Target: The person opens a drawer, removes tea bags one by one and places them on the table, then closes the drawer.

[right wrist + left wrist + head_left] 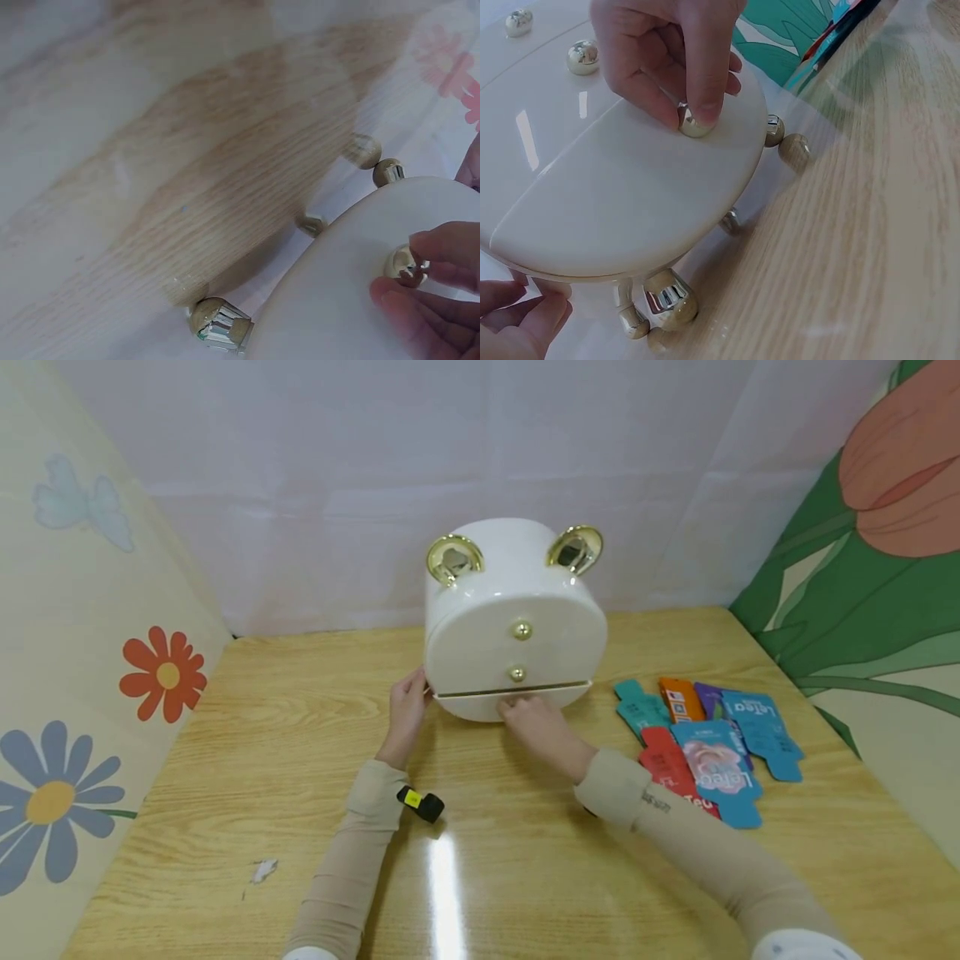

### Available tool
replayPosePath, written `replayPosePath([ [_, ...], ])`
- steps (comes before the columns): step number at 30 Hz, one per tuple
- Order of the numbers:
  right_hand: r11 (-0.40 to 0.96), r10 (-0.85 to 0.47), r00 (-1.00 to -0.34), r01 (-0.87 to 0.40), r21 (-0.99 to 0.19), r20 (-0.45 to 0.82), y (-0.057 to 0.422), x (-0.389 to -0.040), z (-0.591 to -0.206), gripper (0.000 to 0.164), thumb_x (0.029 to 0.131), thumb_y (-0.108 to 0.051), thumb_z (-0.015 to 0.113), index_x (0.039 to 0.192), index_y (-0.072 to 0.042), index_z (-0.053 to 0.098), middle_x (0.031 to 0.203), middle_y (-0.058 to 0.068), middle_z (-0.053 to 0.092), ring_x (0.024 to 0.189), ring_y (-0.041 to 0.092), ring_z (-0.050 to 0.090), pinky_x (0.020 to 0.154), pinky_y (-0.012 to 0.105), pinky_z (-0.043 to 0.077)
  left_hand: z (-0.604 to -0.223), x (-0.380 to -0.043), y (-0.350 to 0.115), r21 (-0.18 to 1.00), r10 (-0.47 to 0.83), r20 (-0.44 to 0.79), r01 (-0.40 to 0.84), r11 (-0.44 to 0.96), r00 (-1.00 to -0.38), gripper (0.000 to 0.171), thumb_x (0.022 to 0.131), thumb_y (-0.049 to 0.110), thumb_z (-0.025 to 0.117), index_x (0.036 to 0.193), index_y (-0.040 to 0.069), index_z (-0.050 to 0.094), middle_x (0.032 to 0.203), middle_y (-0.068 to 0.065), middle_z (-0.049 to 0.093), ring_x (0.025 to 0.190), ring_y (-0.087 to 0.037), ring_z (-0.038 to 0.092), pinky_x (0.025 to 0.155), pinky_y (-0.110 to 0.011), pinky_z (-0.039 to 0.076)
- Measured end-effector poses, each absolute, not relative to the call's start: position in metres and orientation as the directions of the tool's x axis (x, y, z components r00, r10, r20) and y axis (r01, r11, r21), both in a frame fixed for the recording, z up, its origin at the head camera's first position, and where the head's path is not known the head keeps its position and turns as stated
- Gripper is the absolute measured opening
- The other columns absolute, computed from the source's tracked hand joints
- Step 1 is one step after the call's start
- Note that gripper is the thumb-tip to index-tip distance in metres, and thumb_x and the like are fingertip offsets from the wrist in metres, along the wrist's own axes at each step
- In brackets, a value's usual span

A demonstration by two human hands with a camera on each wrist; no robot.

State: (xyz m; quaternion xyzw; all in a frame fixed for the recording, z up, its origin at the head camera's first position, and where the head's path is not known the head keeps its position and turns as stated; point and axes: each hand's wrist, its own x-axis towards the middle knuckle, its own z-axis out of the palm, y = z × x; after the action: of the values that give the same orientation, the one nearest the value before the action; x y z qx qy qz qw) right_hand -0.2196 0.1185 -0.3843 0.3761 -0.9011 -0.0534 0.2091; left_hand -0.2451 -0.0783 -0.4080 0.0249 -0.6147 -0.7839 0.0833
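Note:
A white rounded drawer box (pixel 517 564) with two gold ears stands on the table. Its lowest drawer (pixel 465 706) shows a narrow gap along the top edge. With thumb and fingertips, my right hand (pixel 540 727) pinches that drawer's gold knob (pixel 695 124), which the hand covers in the head view. Against the box's left side rests my left hand (pixel 407 706), its fingers touching the side wall; part of them is hidden behind the edge. Two more gold knobs, an upper one (pixel 522 630) and a middle one (pixel 517 673), sit on the front above.
Several flat coloured packets (pixel 716 760) lie in a loose pile right of the box, near my right forearm. Short gold feet (pixel 671 300) hold the box up off the wooden table (pixel 300 710). A pale cloth wall (pixel 337 510) rises behind.

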Motion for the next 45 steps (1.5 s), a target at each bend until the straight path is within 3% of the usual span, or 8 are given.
replayPosePath([
  [7, 0.708, -0.703, -0.635, -0.667, 0.232, 0.321, 0.12, -0.21, -0.382, 0.014, 0.074, 0.009, 0.065, 0.076, -0.003, 0.059, 0.071, 0.009, 0.062, 0.054, 0.018, 0.055, 0.044, 0.025, 0.044, -0.408, -0.246, -0.079, 0.975, -0.165, 0.059, 0.093, -0.203, -0.984, 0.033, 0.097, 0.013, 0.039, 0.113, -0.008, 0.058, 0.107, -0.011, 0.06, 0.098, -0.014, 0.055, 0.091, -0.032, 0.044],
  [18, 0.702, -0.708, -0.629, -0.677, 0.22, 0.322, 0.122, -0.194, -0.38, 0.015, 0.073, 0.009, 0.064, 0.075, -0.004, 0.058, 0.07, 0.009, 0.061, 0.051, 0.019, 0.054, 0.041, 0.027, 0.043, -0.407, -0.243, -0.082, 0.978, -0.107, 0.063, 0.082, -0.189, -0.992, 0.036, 0.099, 0.02, 0.037, 0.12, -0.002, 0.056, 0.122, -0.014, 0.054, 0.112, -0.02, 0.05, 0.095, -0.028, 0.04],
  [32, 0.683, -0.726, -0.627, -0.706, 0.188, 0.281, 0.126, -0.17, -0.377, 0.016, 0.072, 0.009, 0.063, 0.072, -0.005, 0.055, 0.067, 0.007, 0.059, 0.054, 0.02, 0.056, 0.043, 0.03, 0.045, -0.409, -0.244, -0.081, 0.974, -0.135, 0.06, 0.087, -0.211, -0.989, 0.035, 0.098, 0.015, 0.037, 0.119, -0.006, 0.055, 0.12, -0.018, 0.054, 0.109, -0.022, 0.051, 0.093, -0.03, 0.042],
  [45, 0.673, -0.735, -0.601, -0.704, 0.228, 0.313, 0.131, -0.152, -0.378, 0.019, 0.067, 0.008, 0.065, 0.068, -0.007, 0.053, 0.061, 0.004, 0.057, 0.047, 0.017, 0.05, 0.036, 0.028, 0.037, -0.408, -0.245, -0.08, 0.977, -0.14, 0.042, 0.07, -0.201, -0.989, 0.035, 0.099, 0.014, 0.035, 0.118, -0.007, 0.055, 0.119, -0.018, 0.054, 0.111, -0.023, 0.051, 0.093, -0.028, 0.042],
])
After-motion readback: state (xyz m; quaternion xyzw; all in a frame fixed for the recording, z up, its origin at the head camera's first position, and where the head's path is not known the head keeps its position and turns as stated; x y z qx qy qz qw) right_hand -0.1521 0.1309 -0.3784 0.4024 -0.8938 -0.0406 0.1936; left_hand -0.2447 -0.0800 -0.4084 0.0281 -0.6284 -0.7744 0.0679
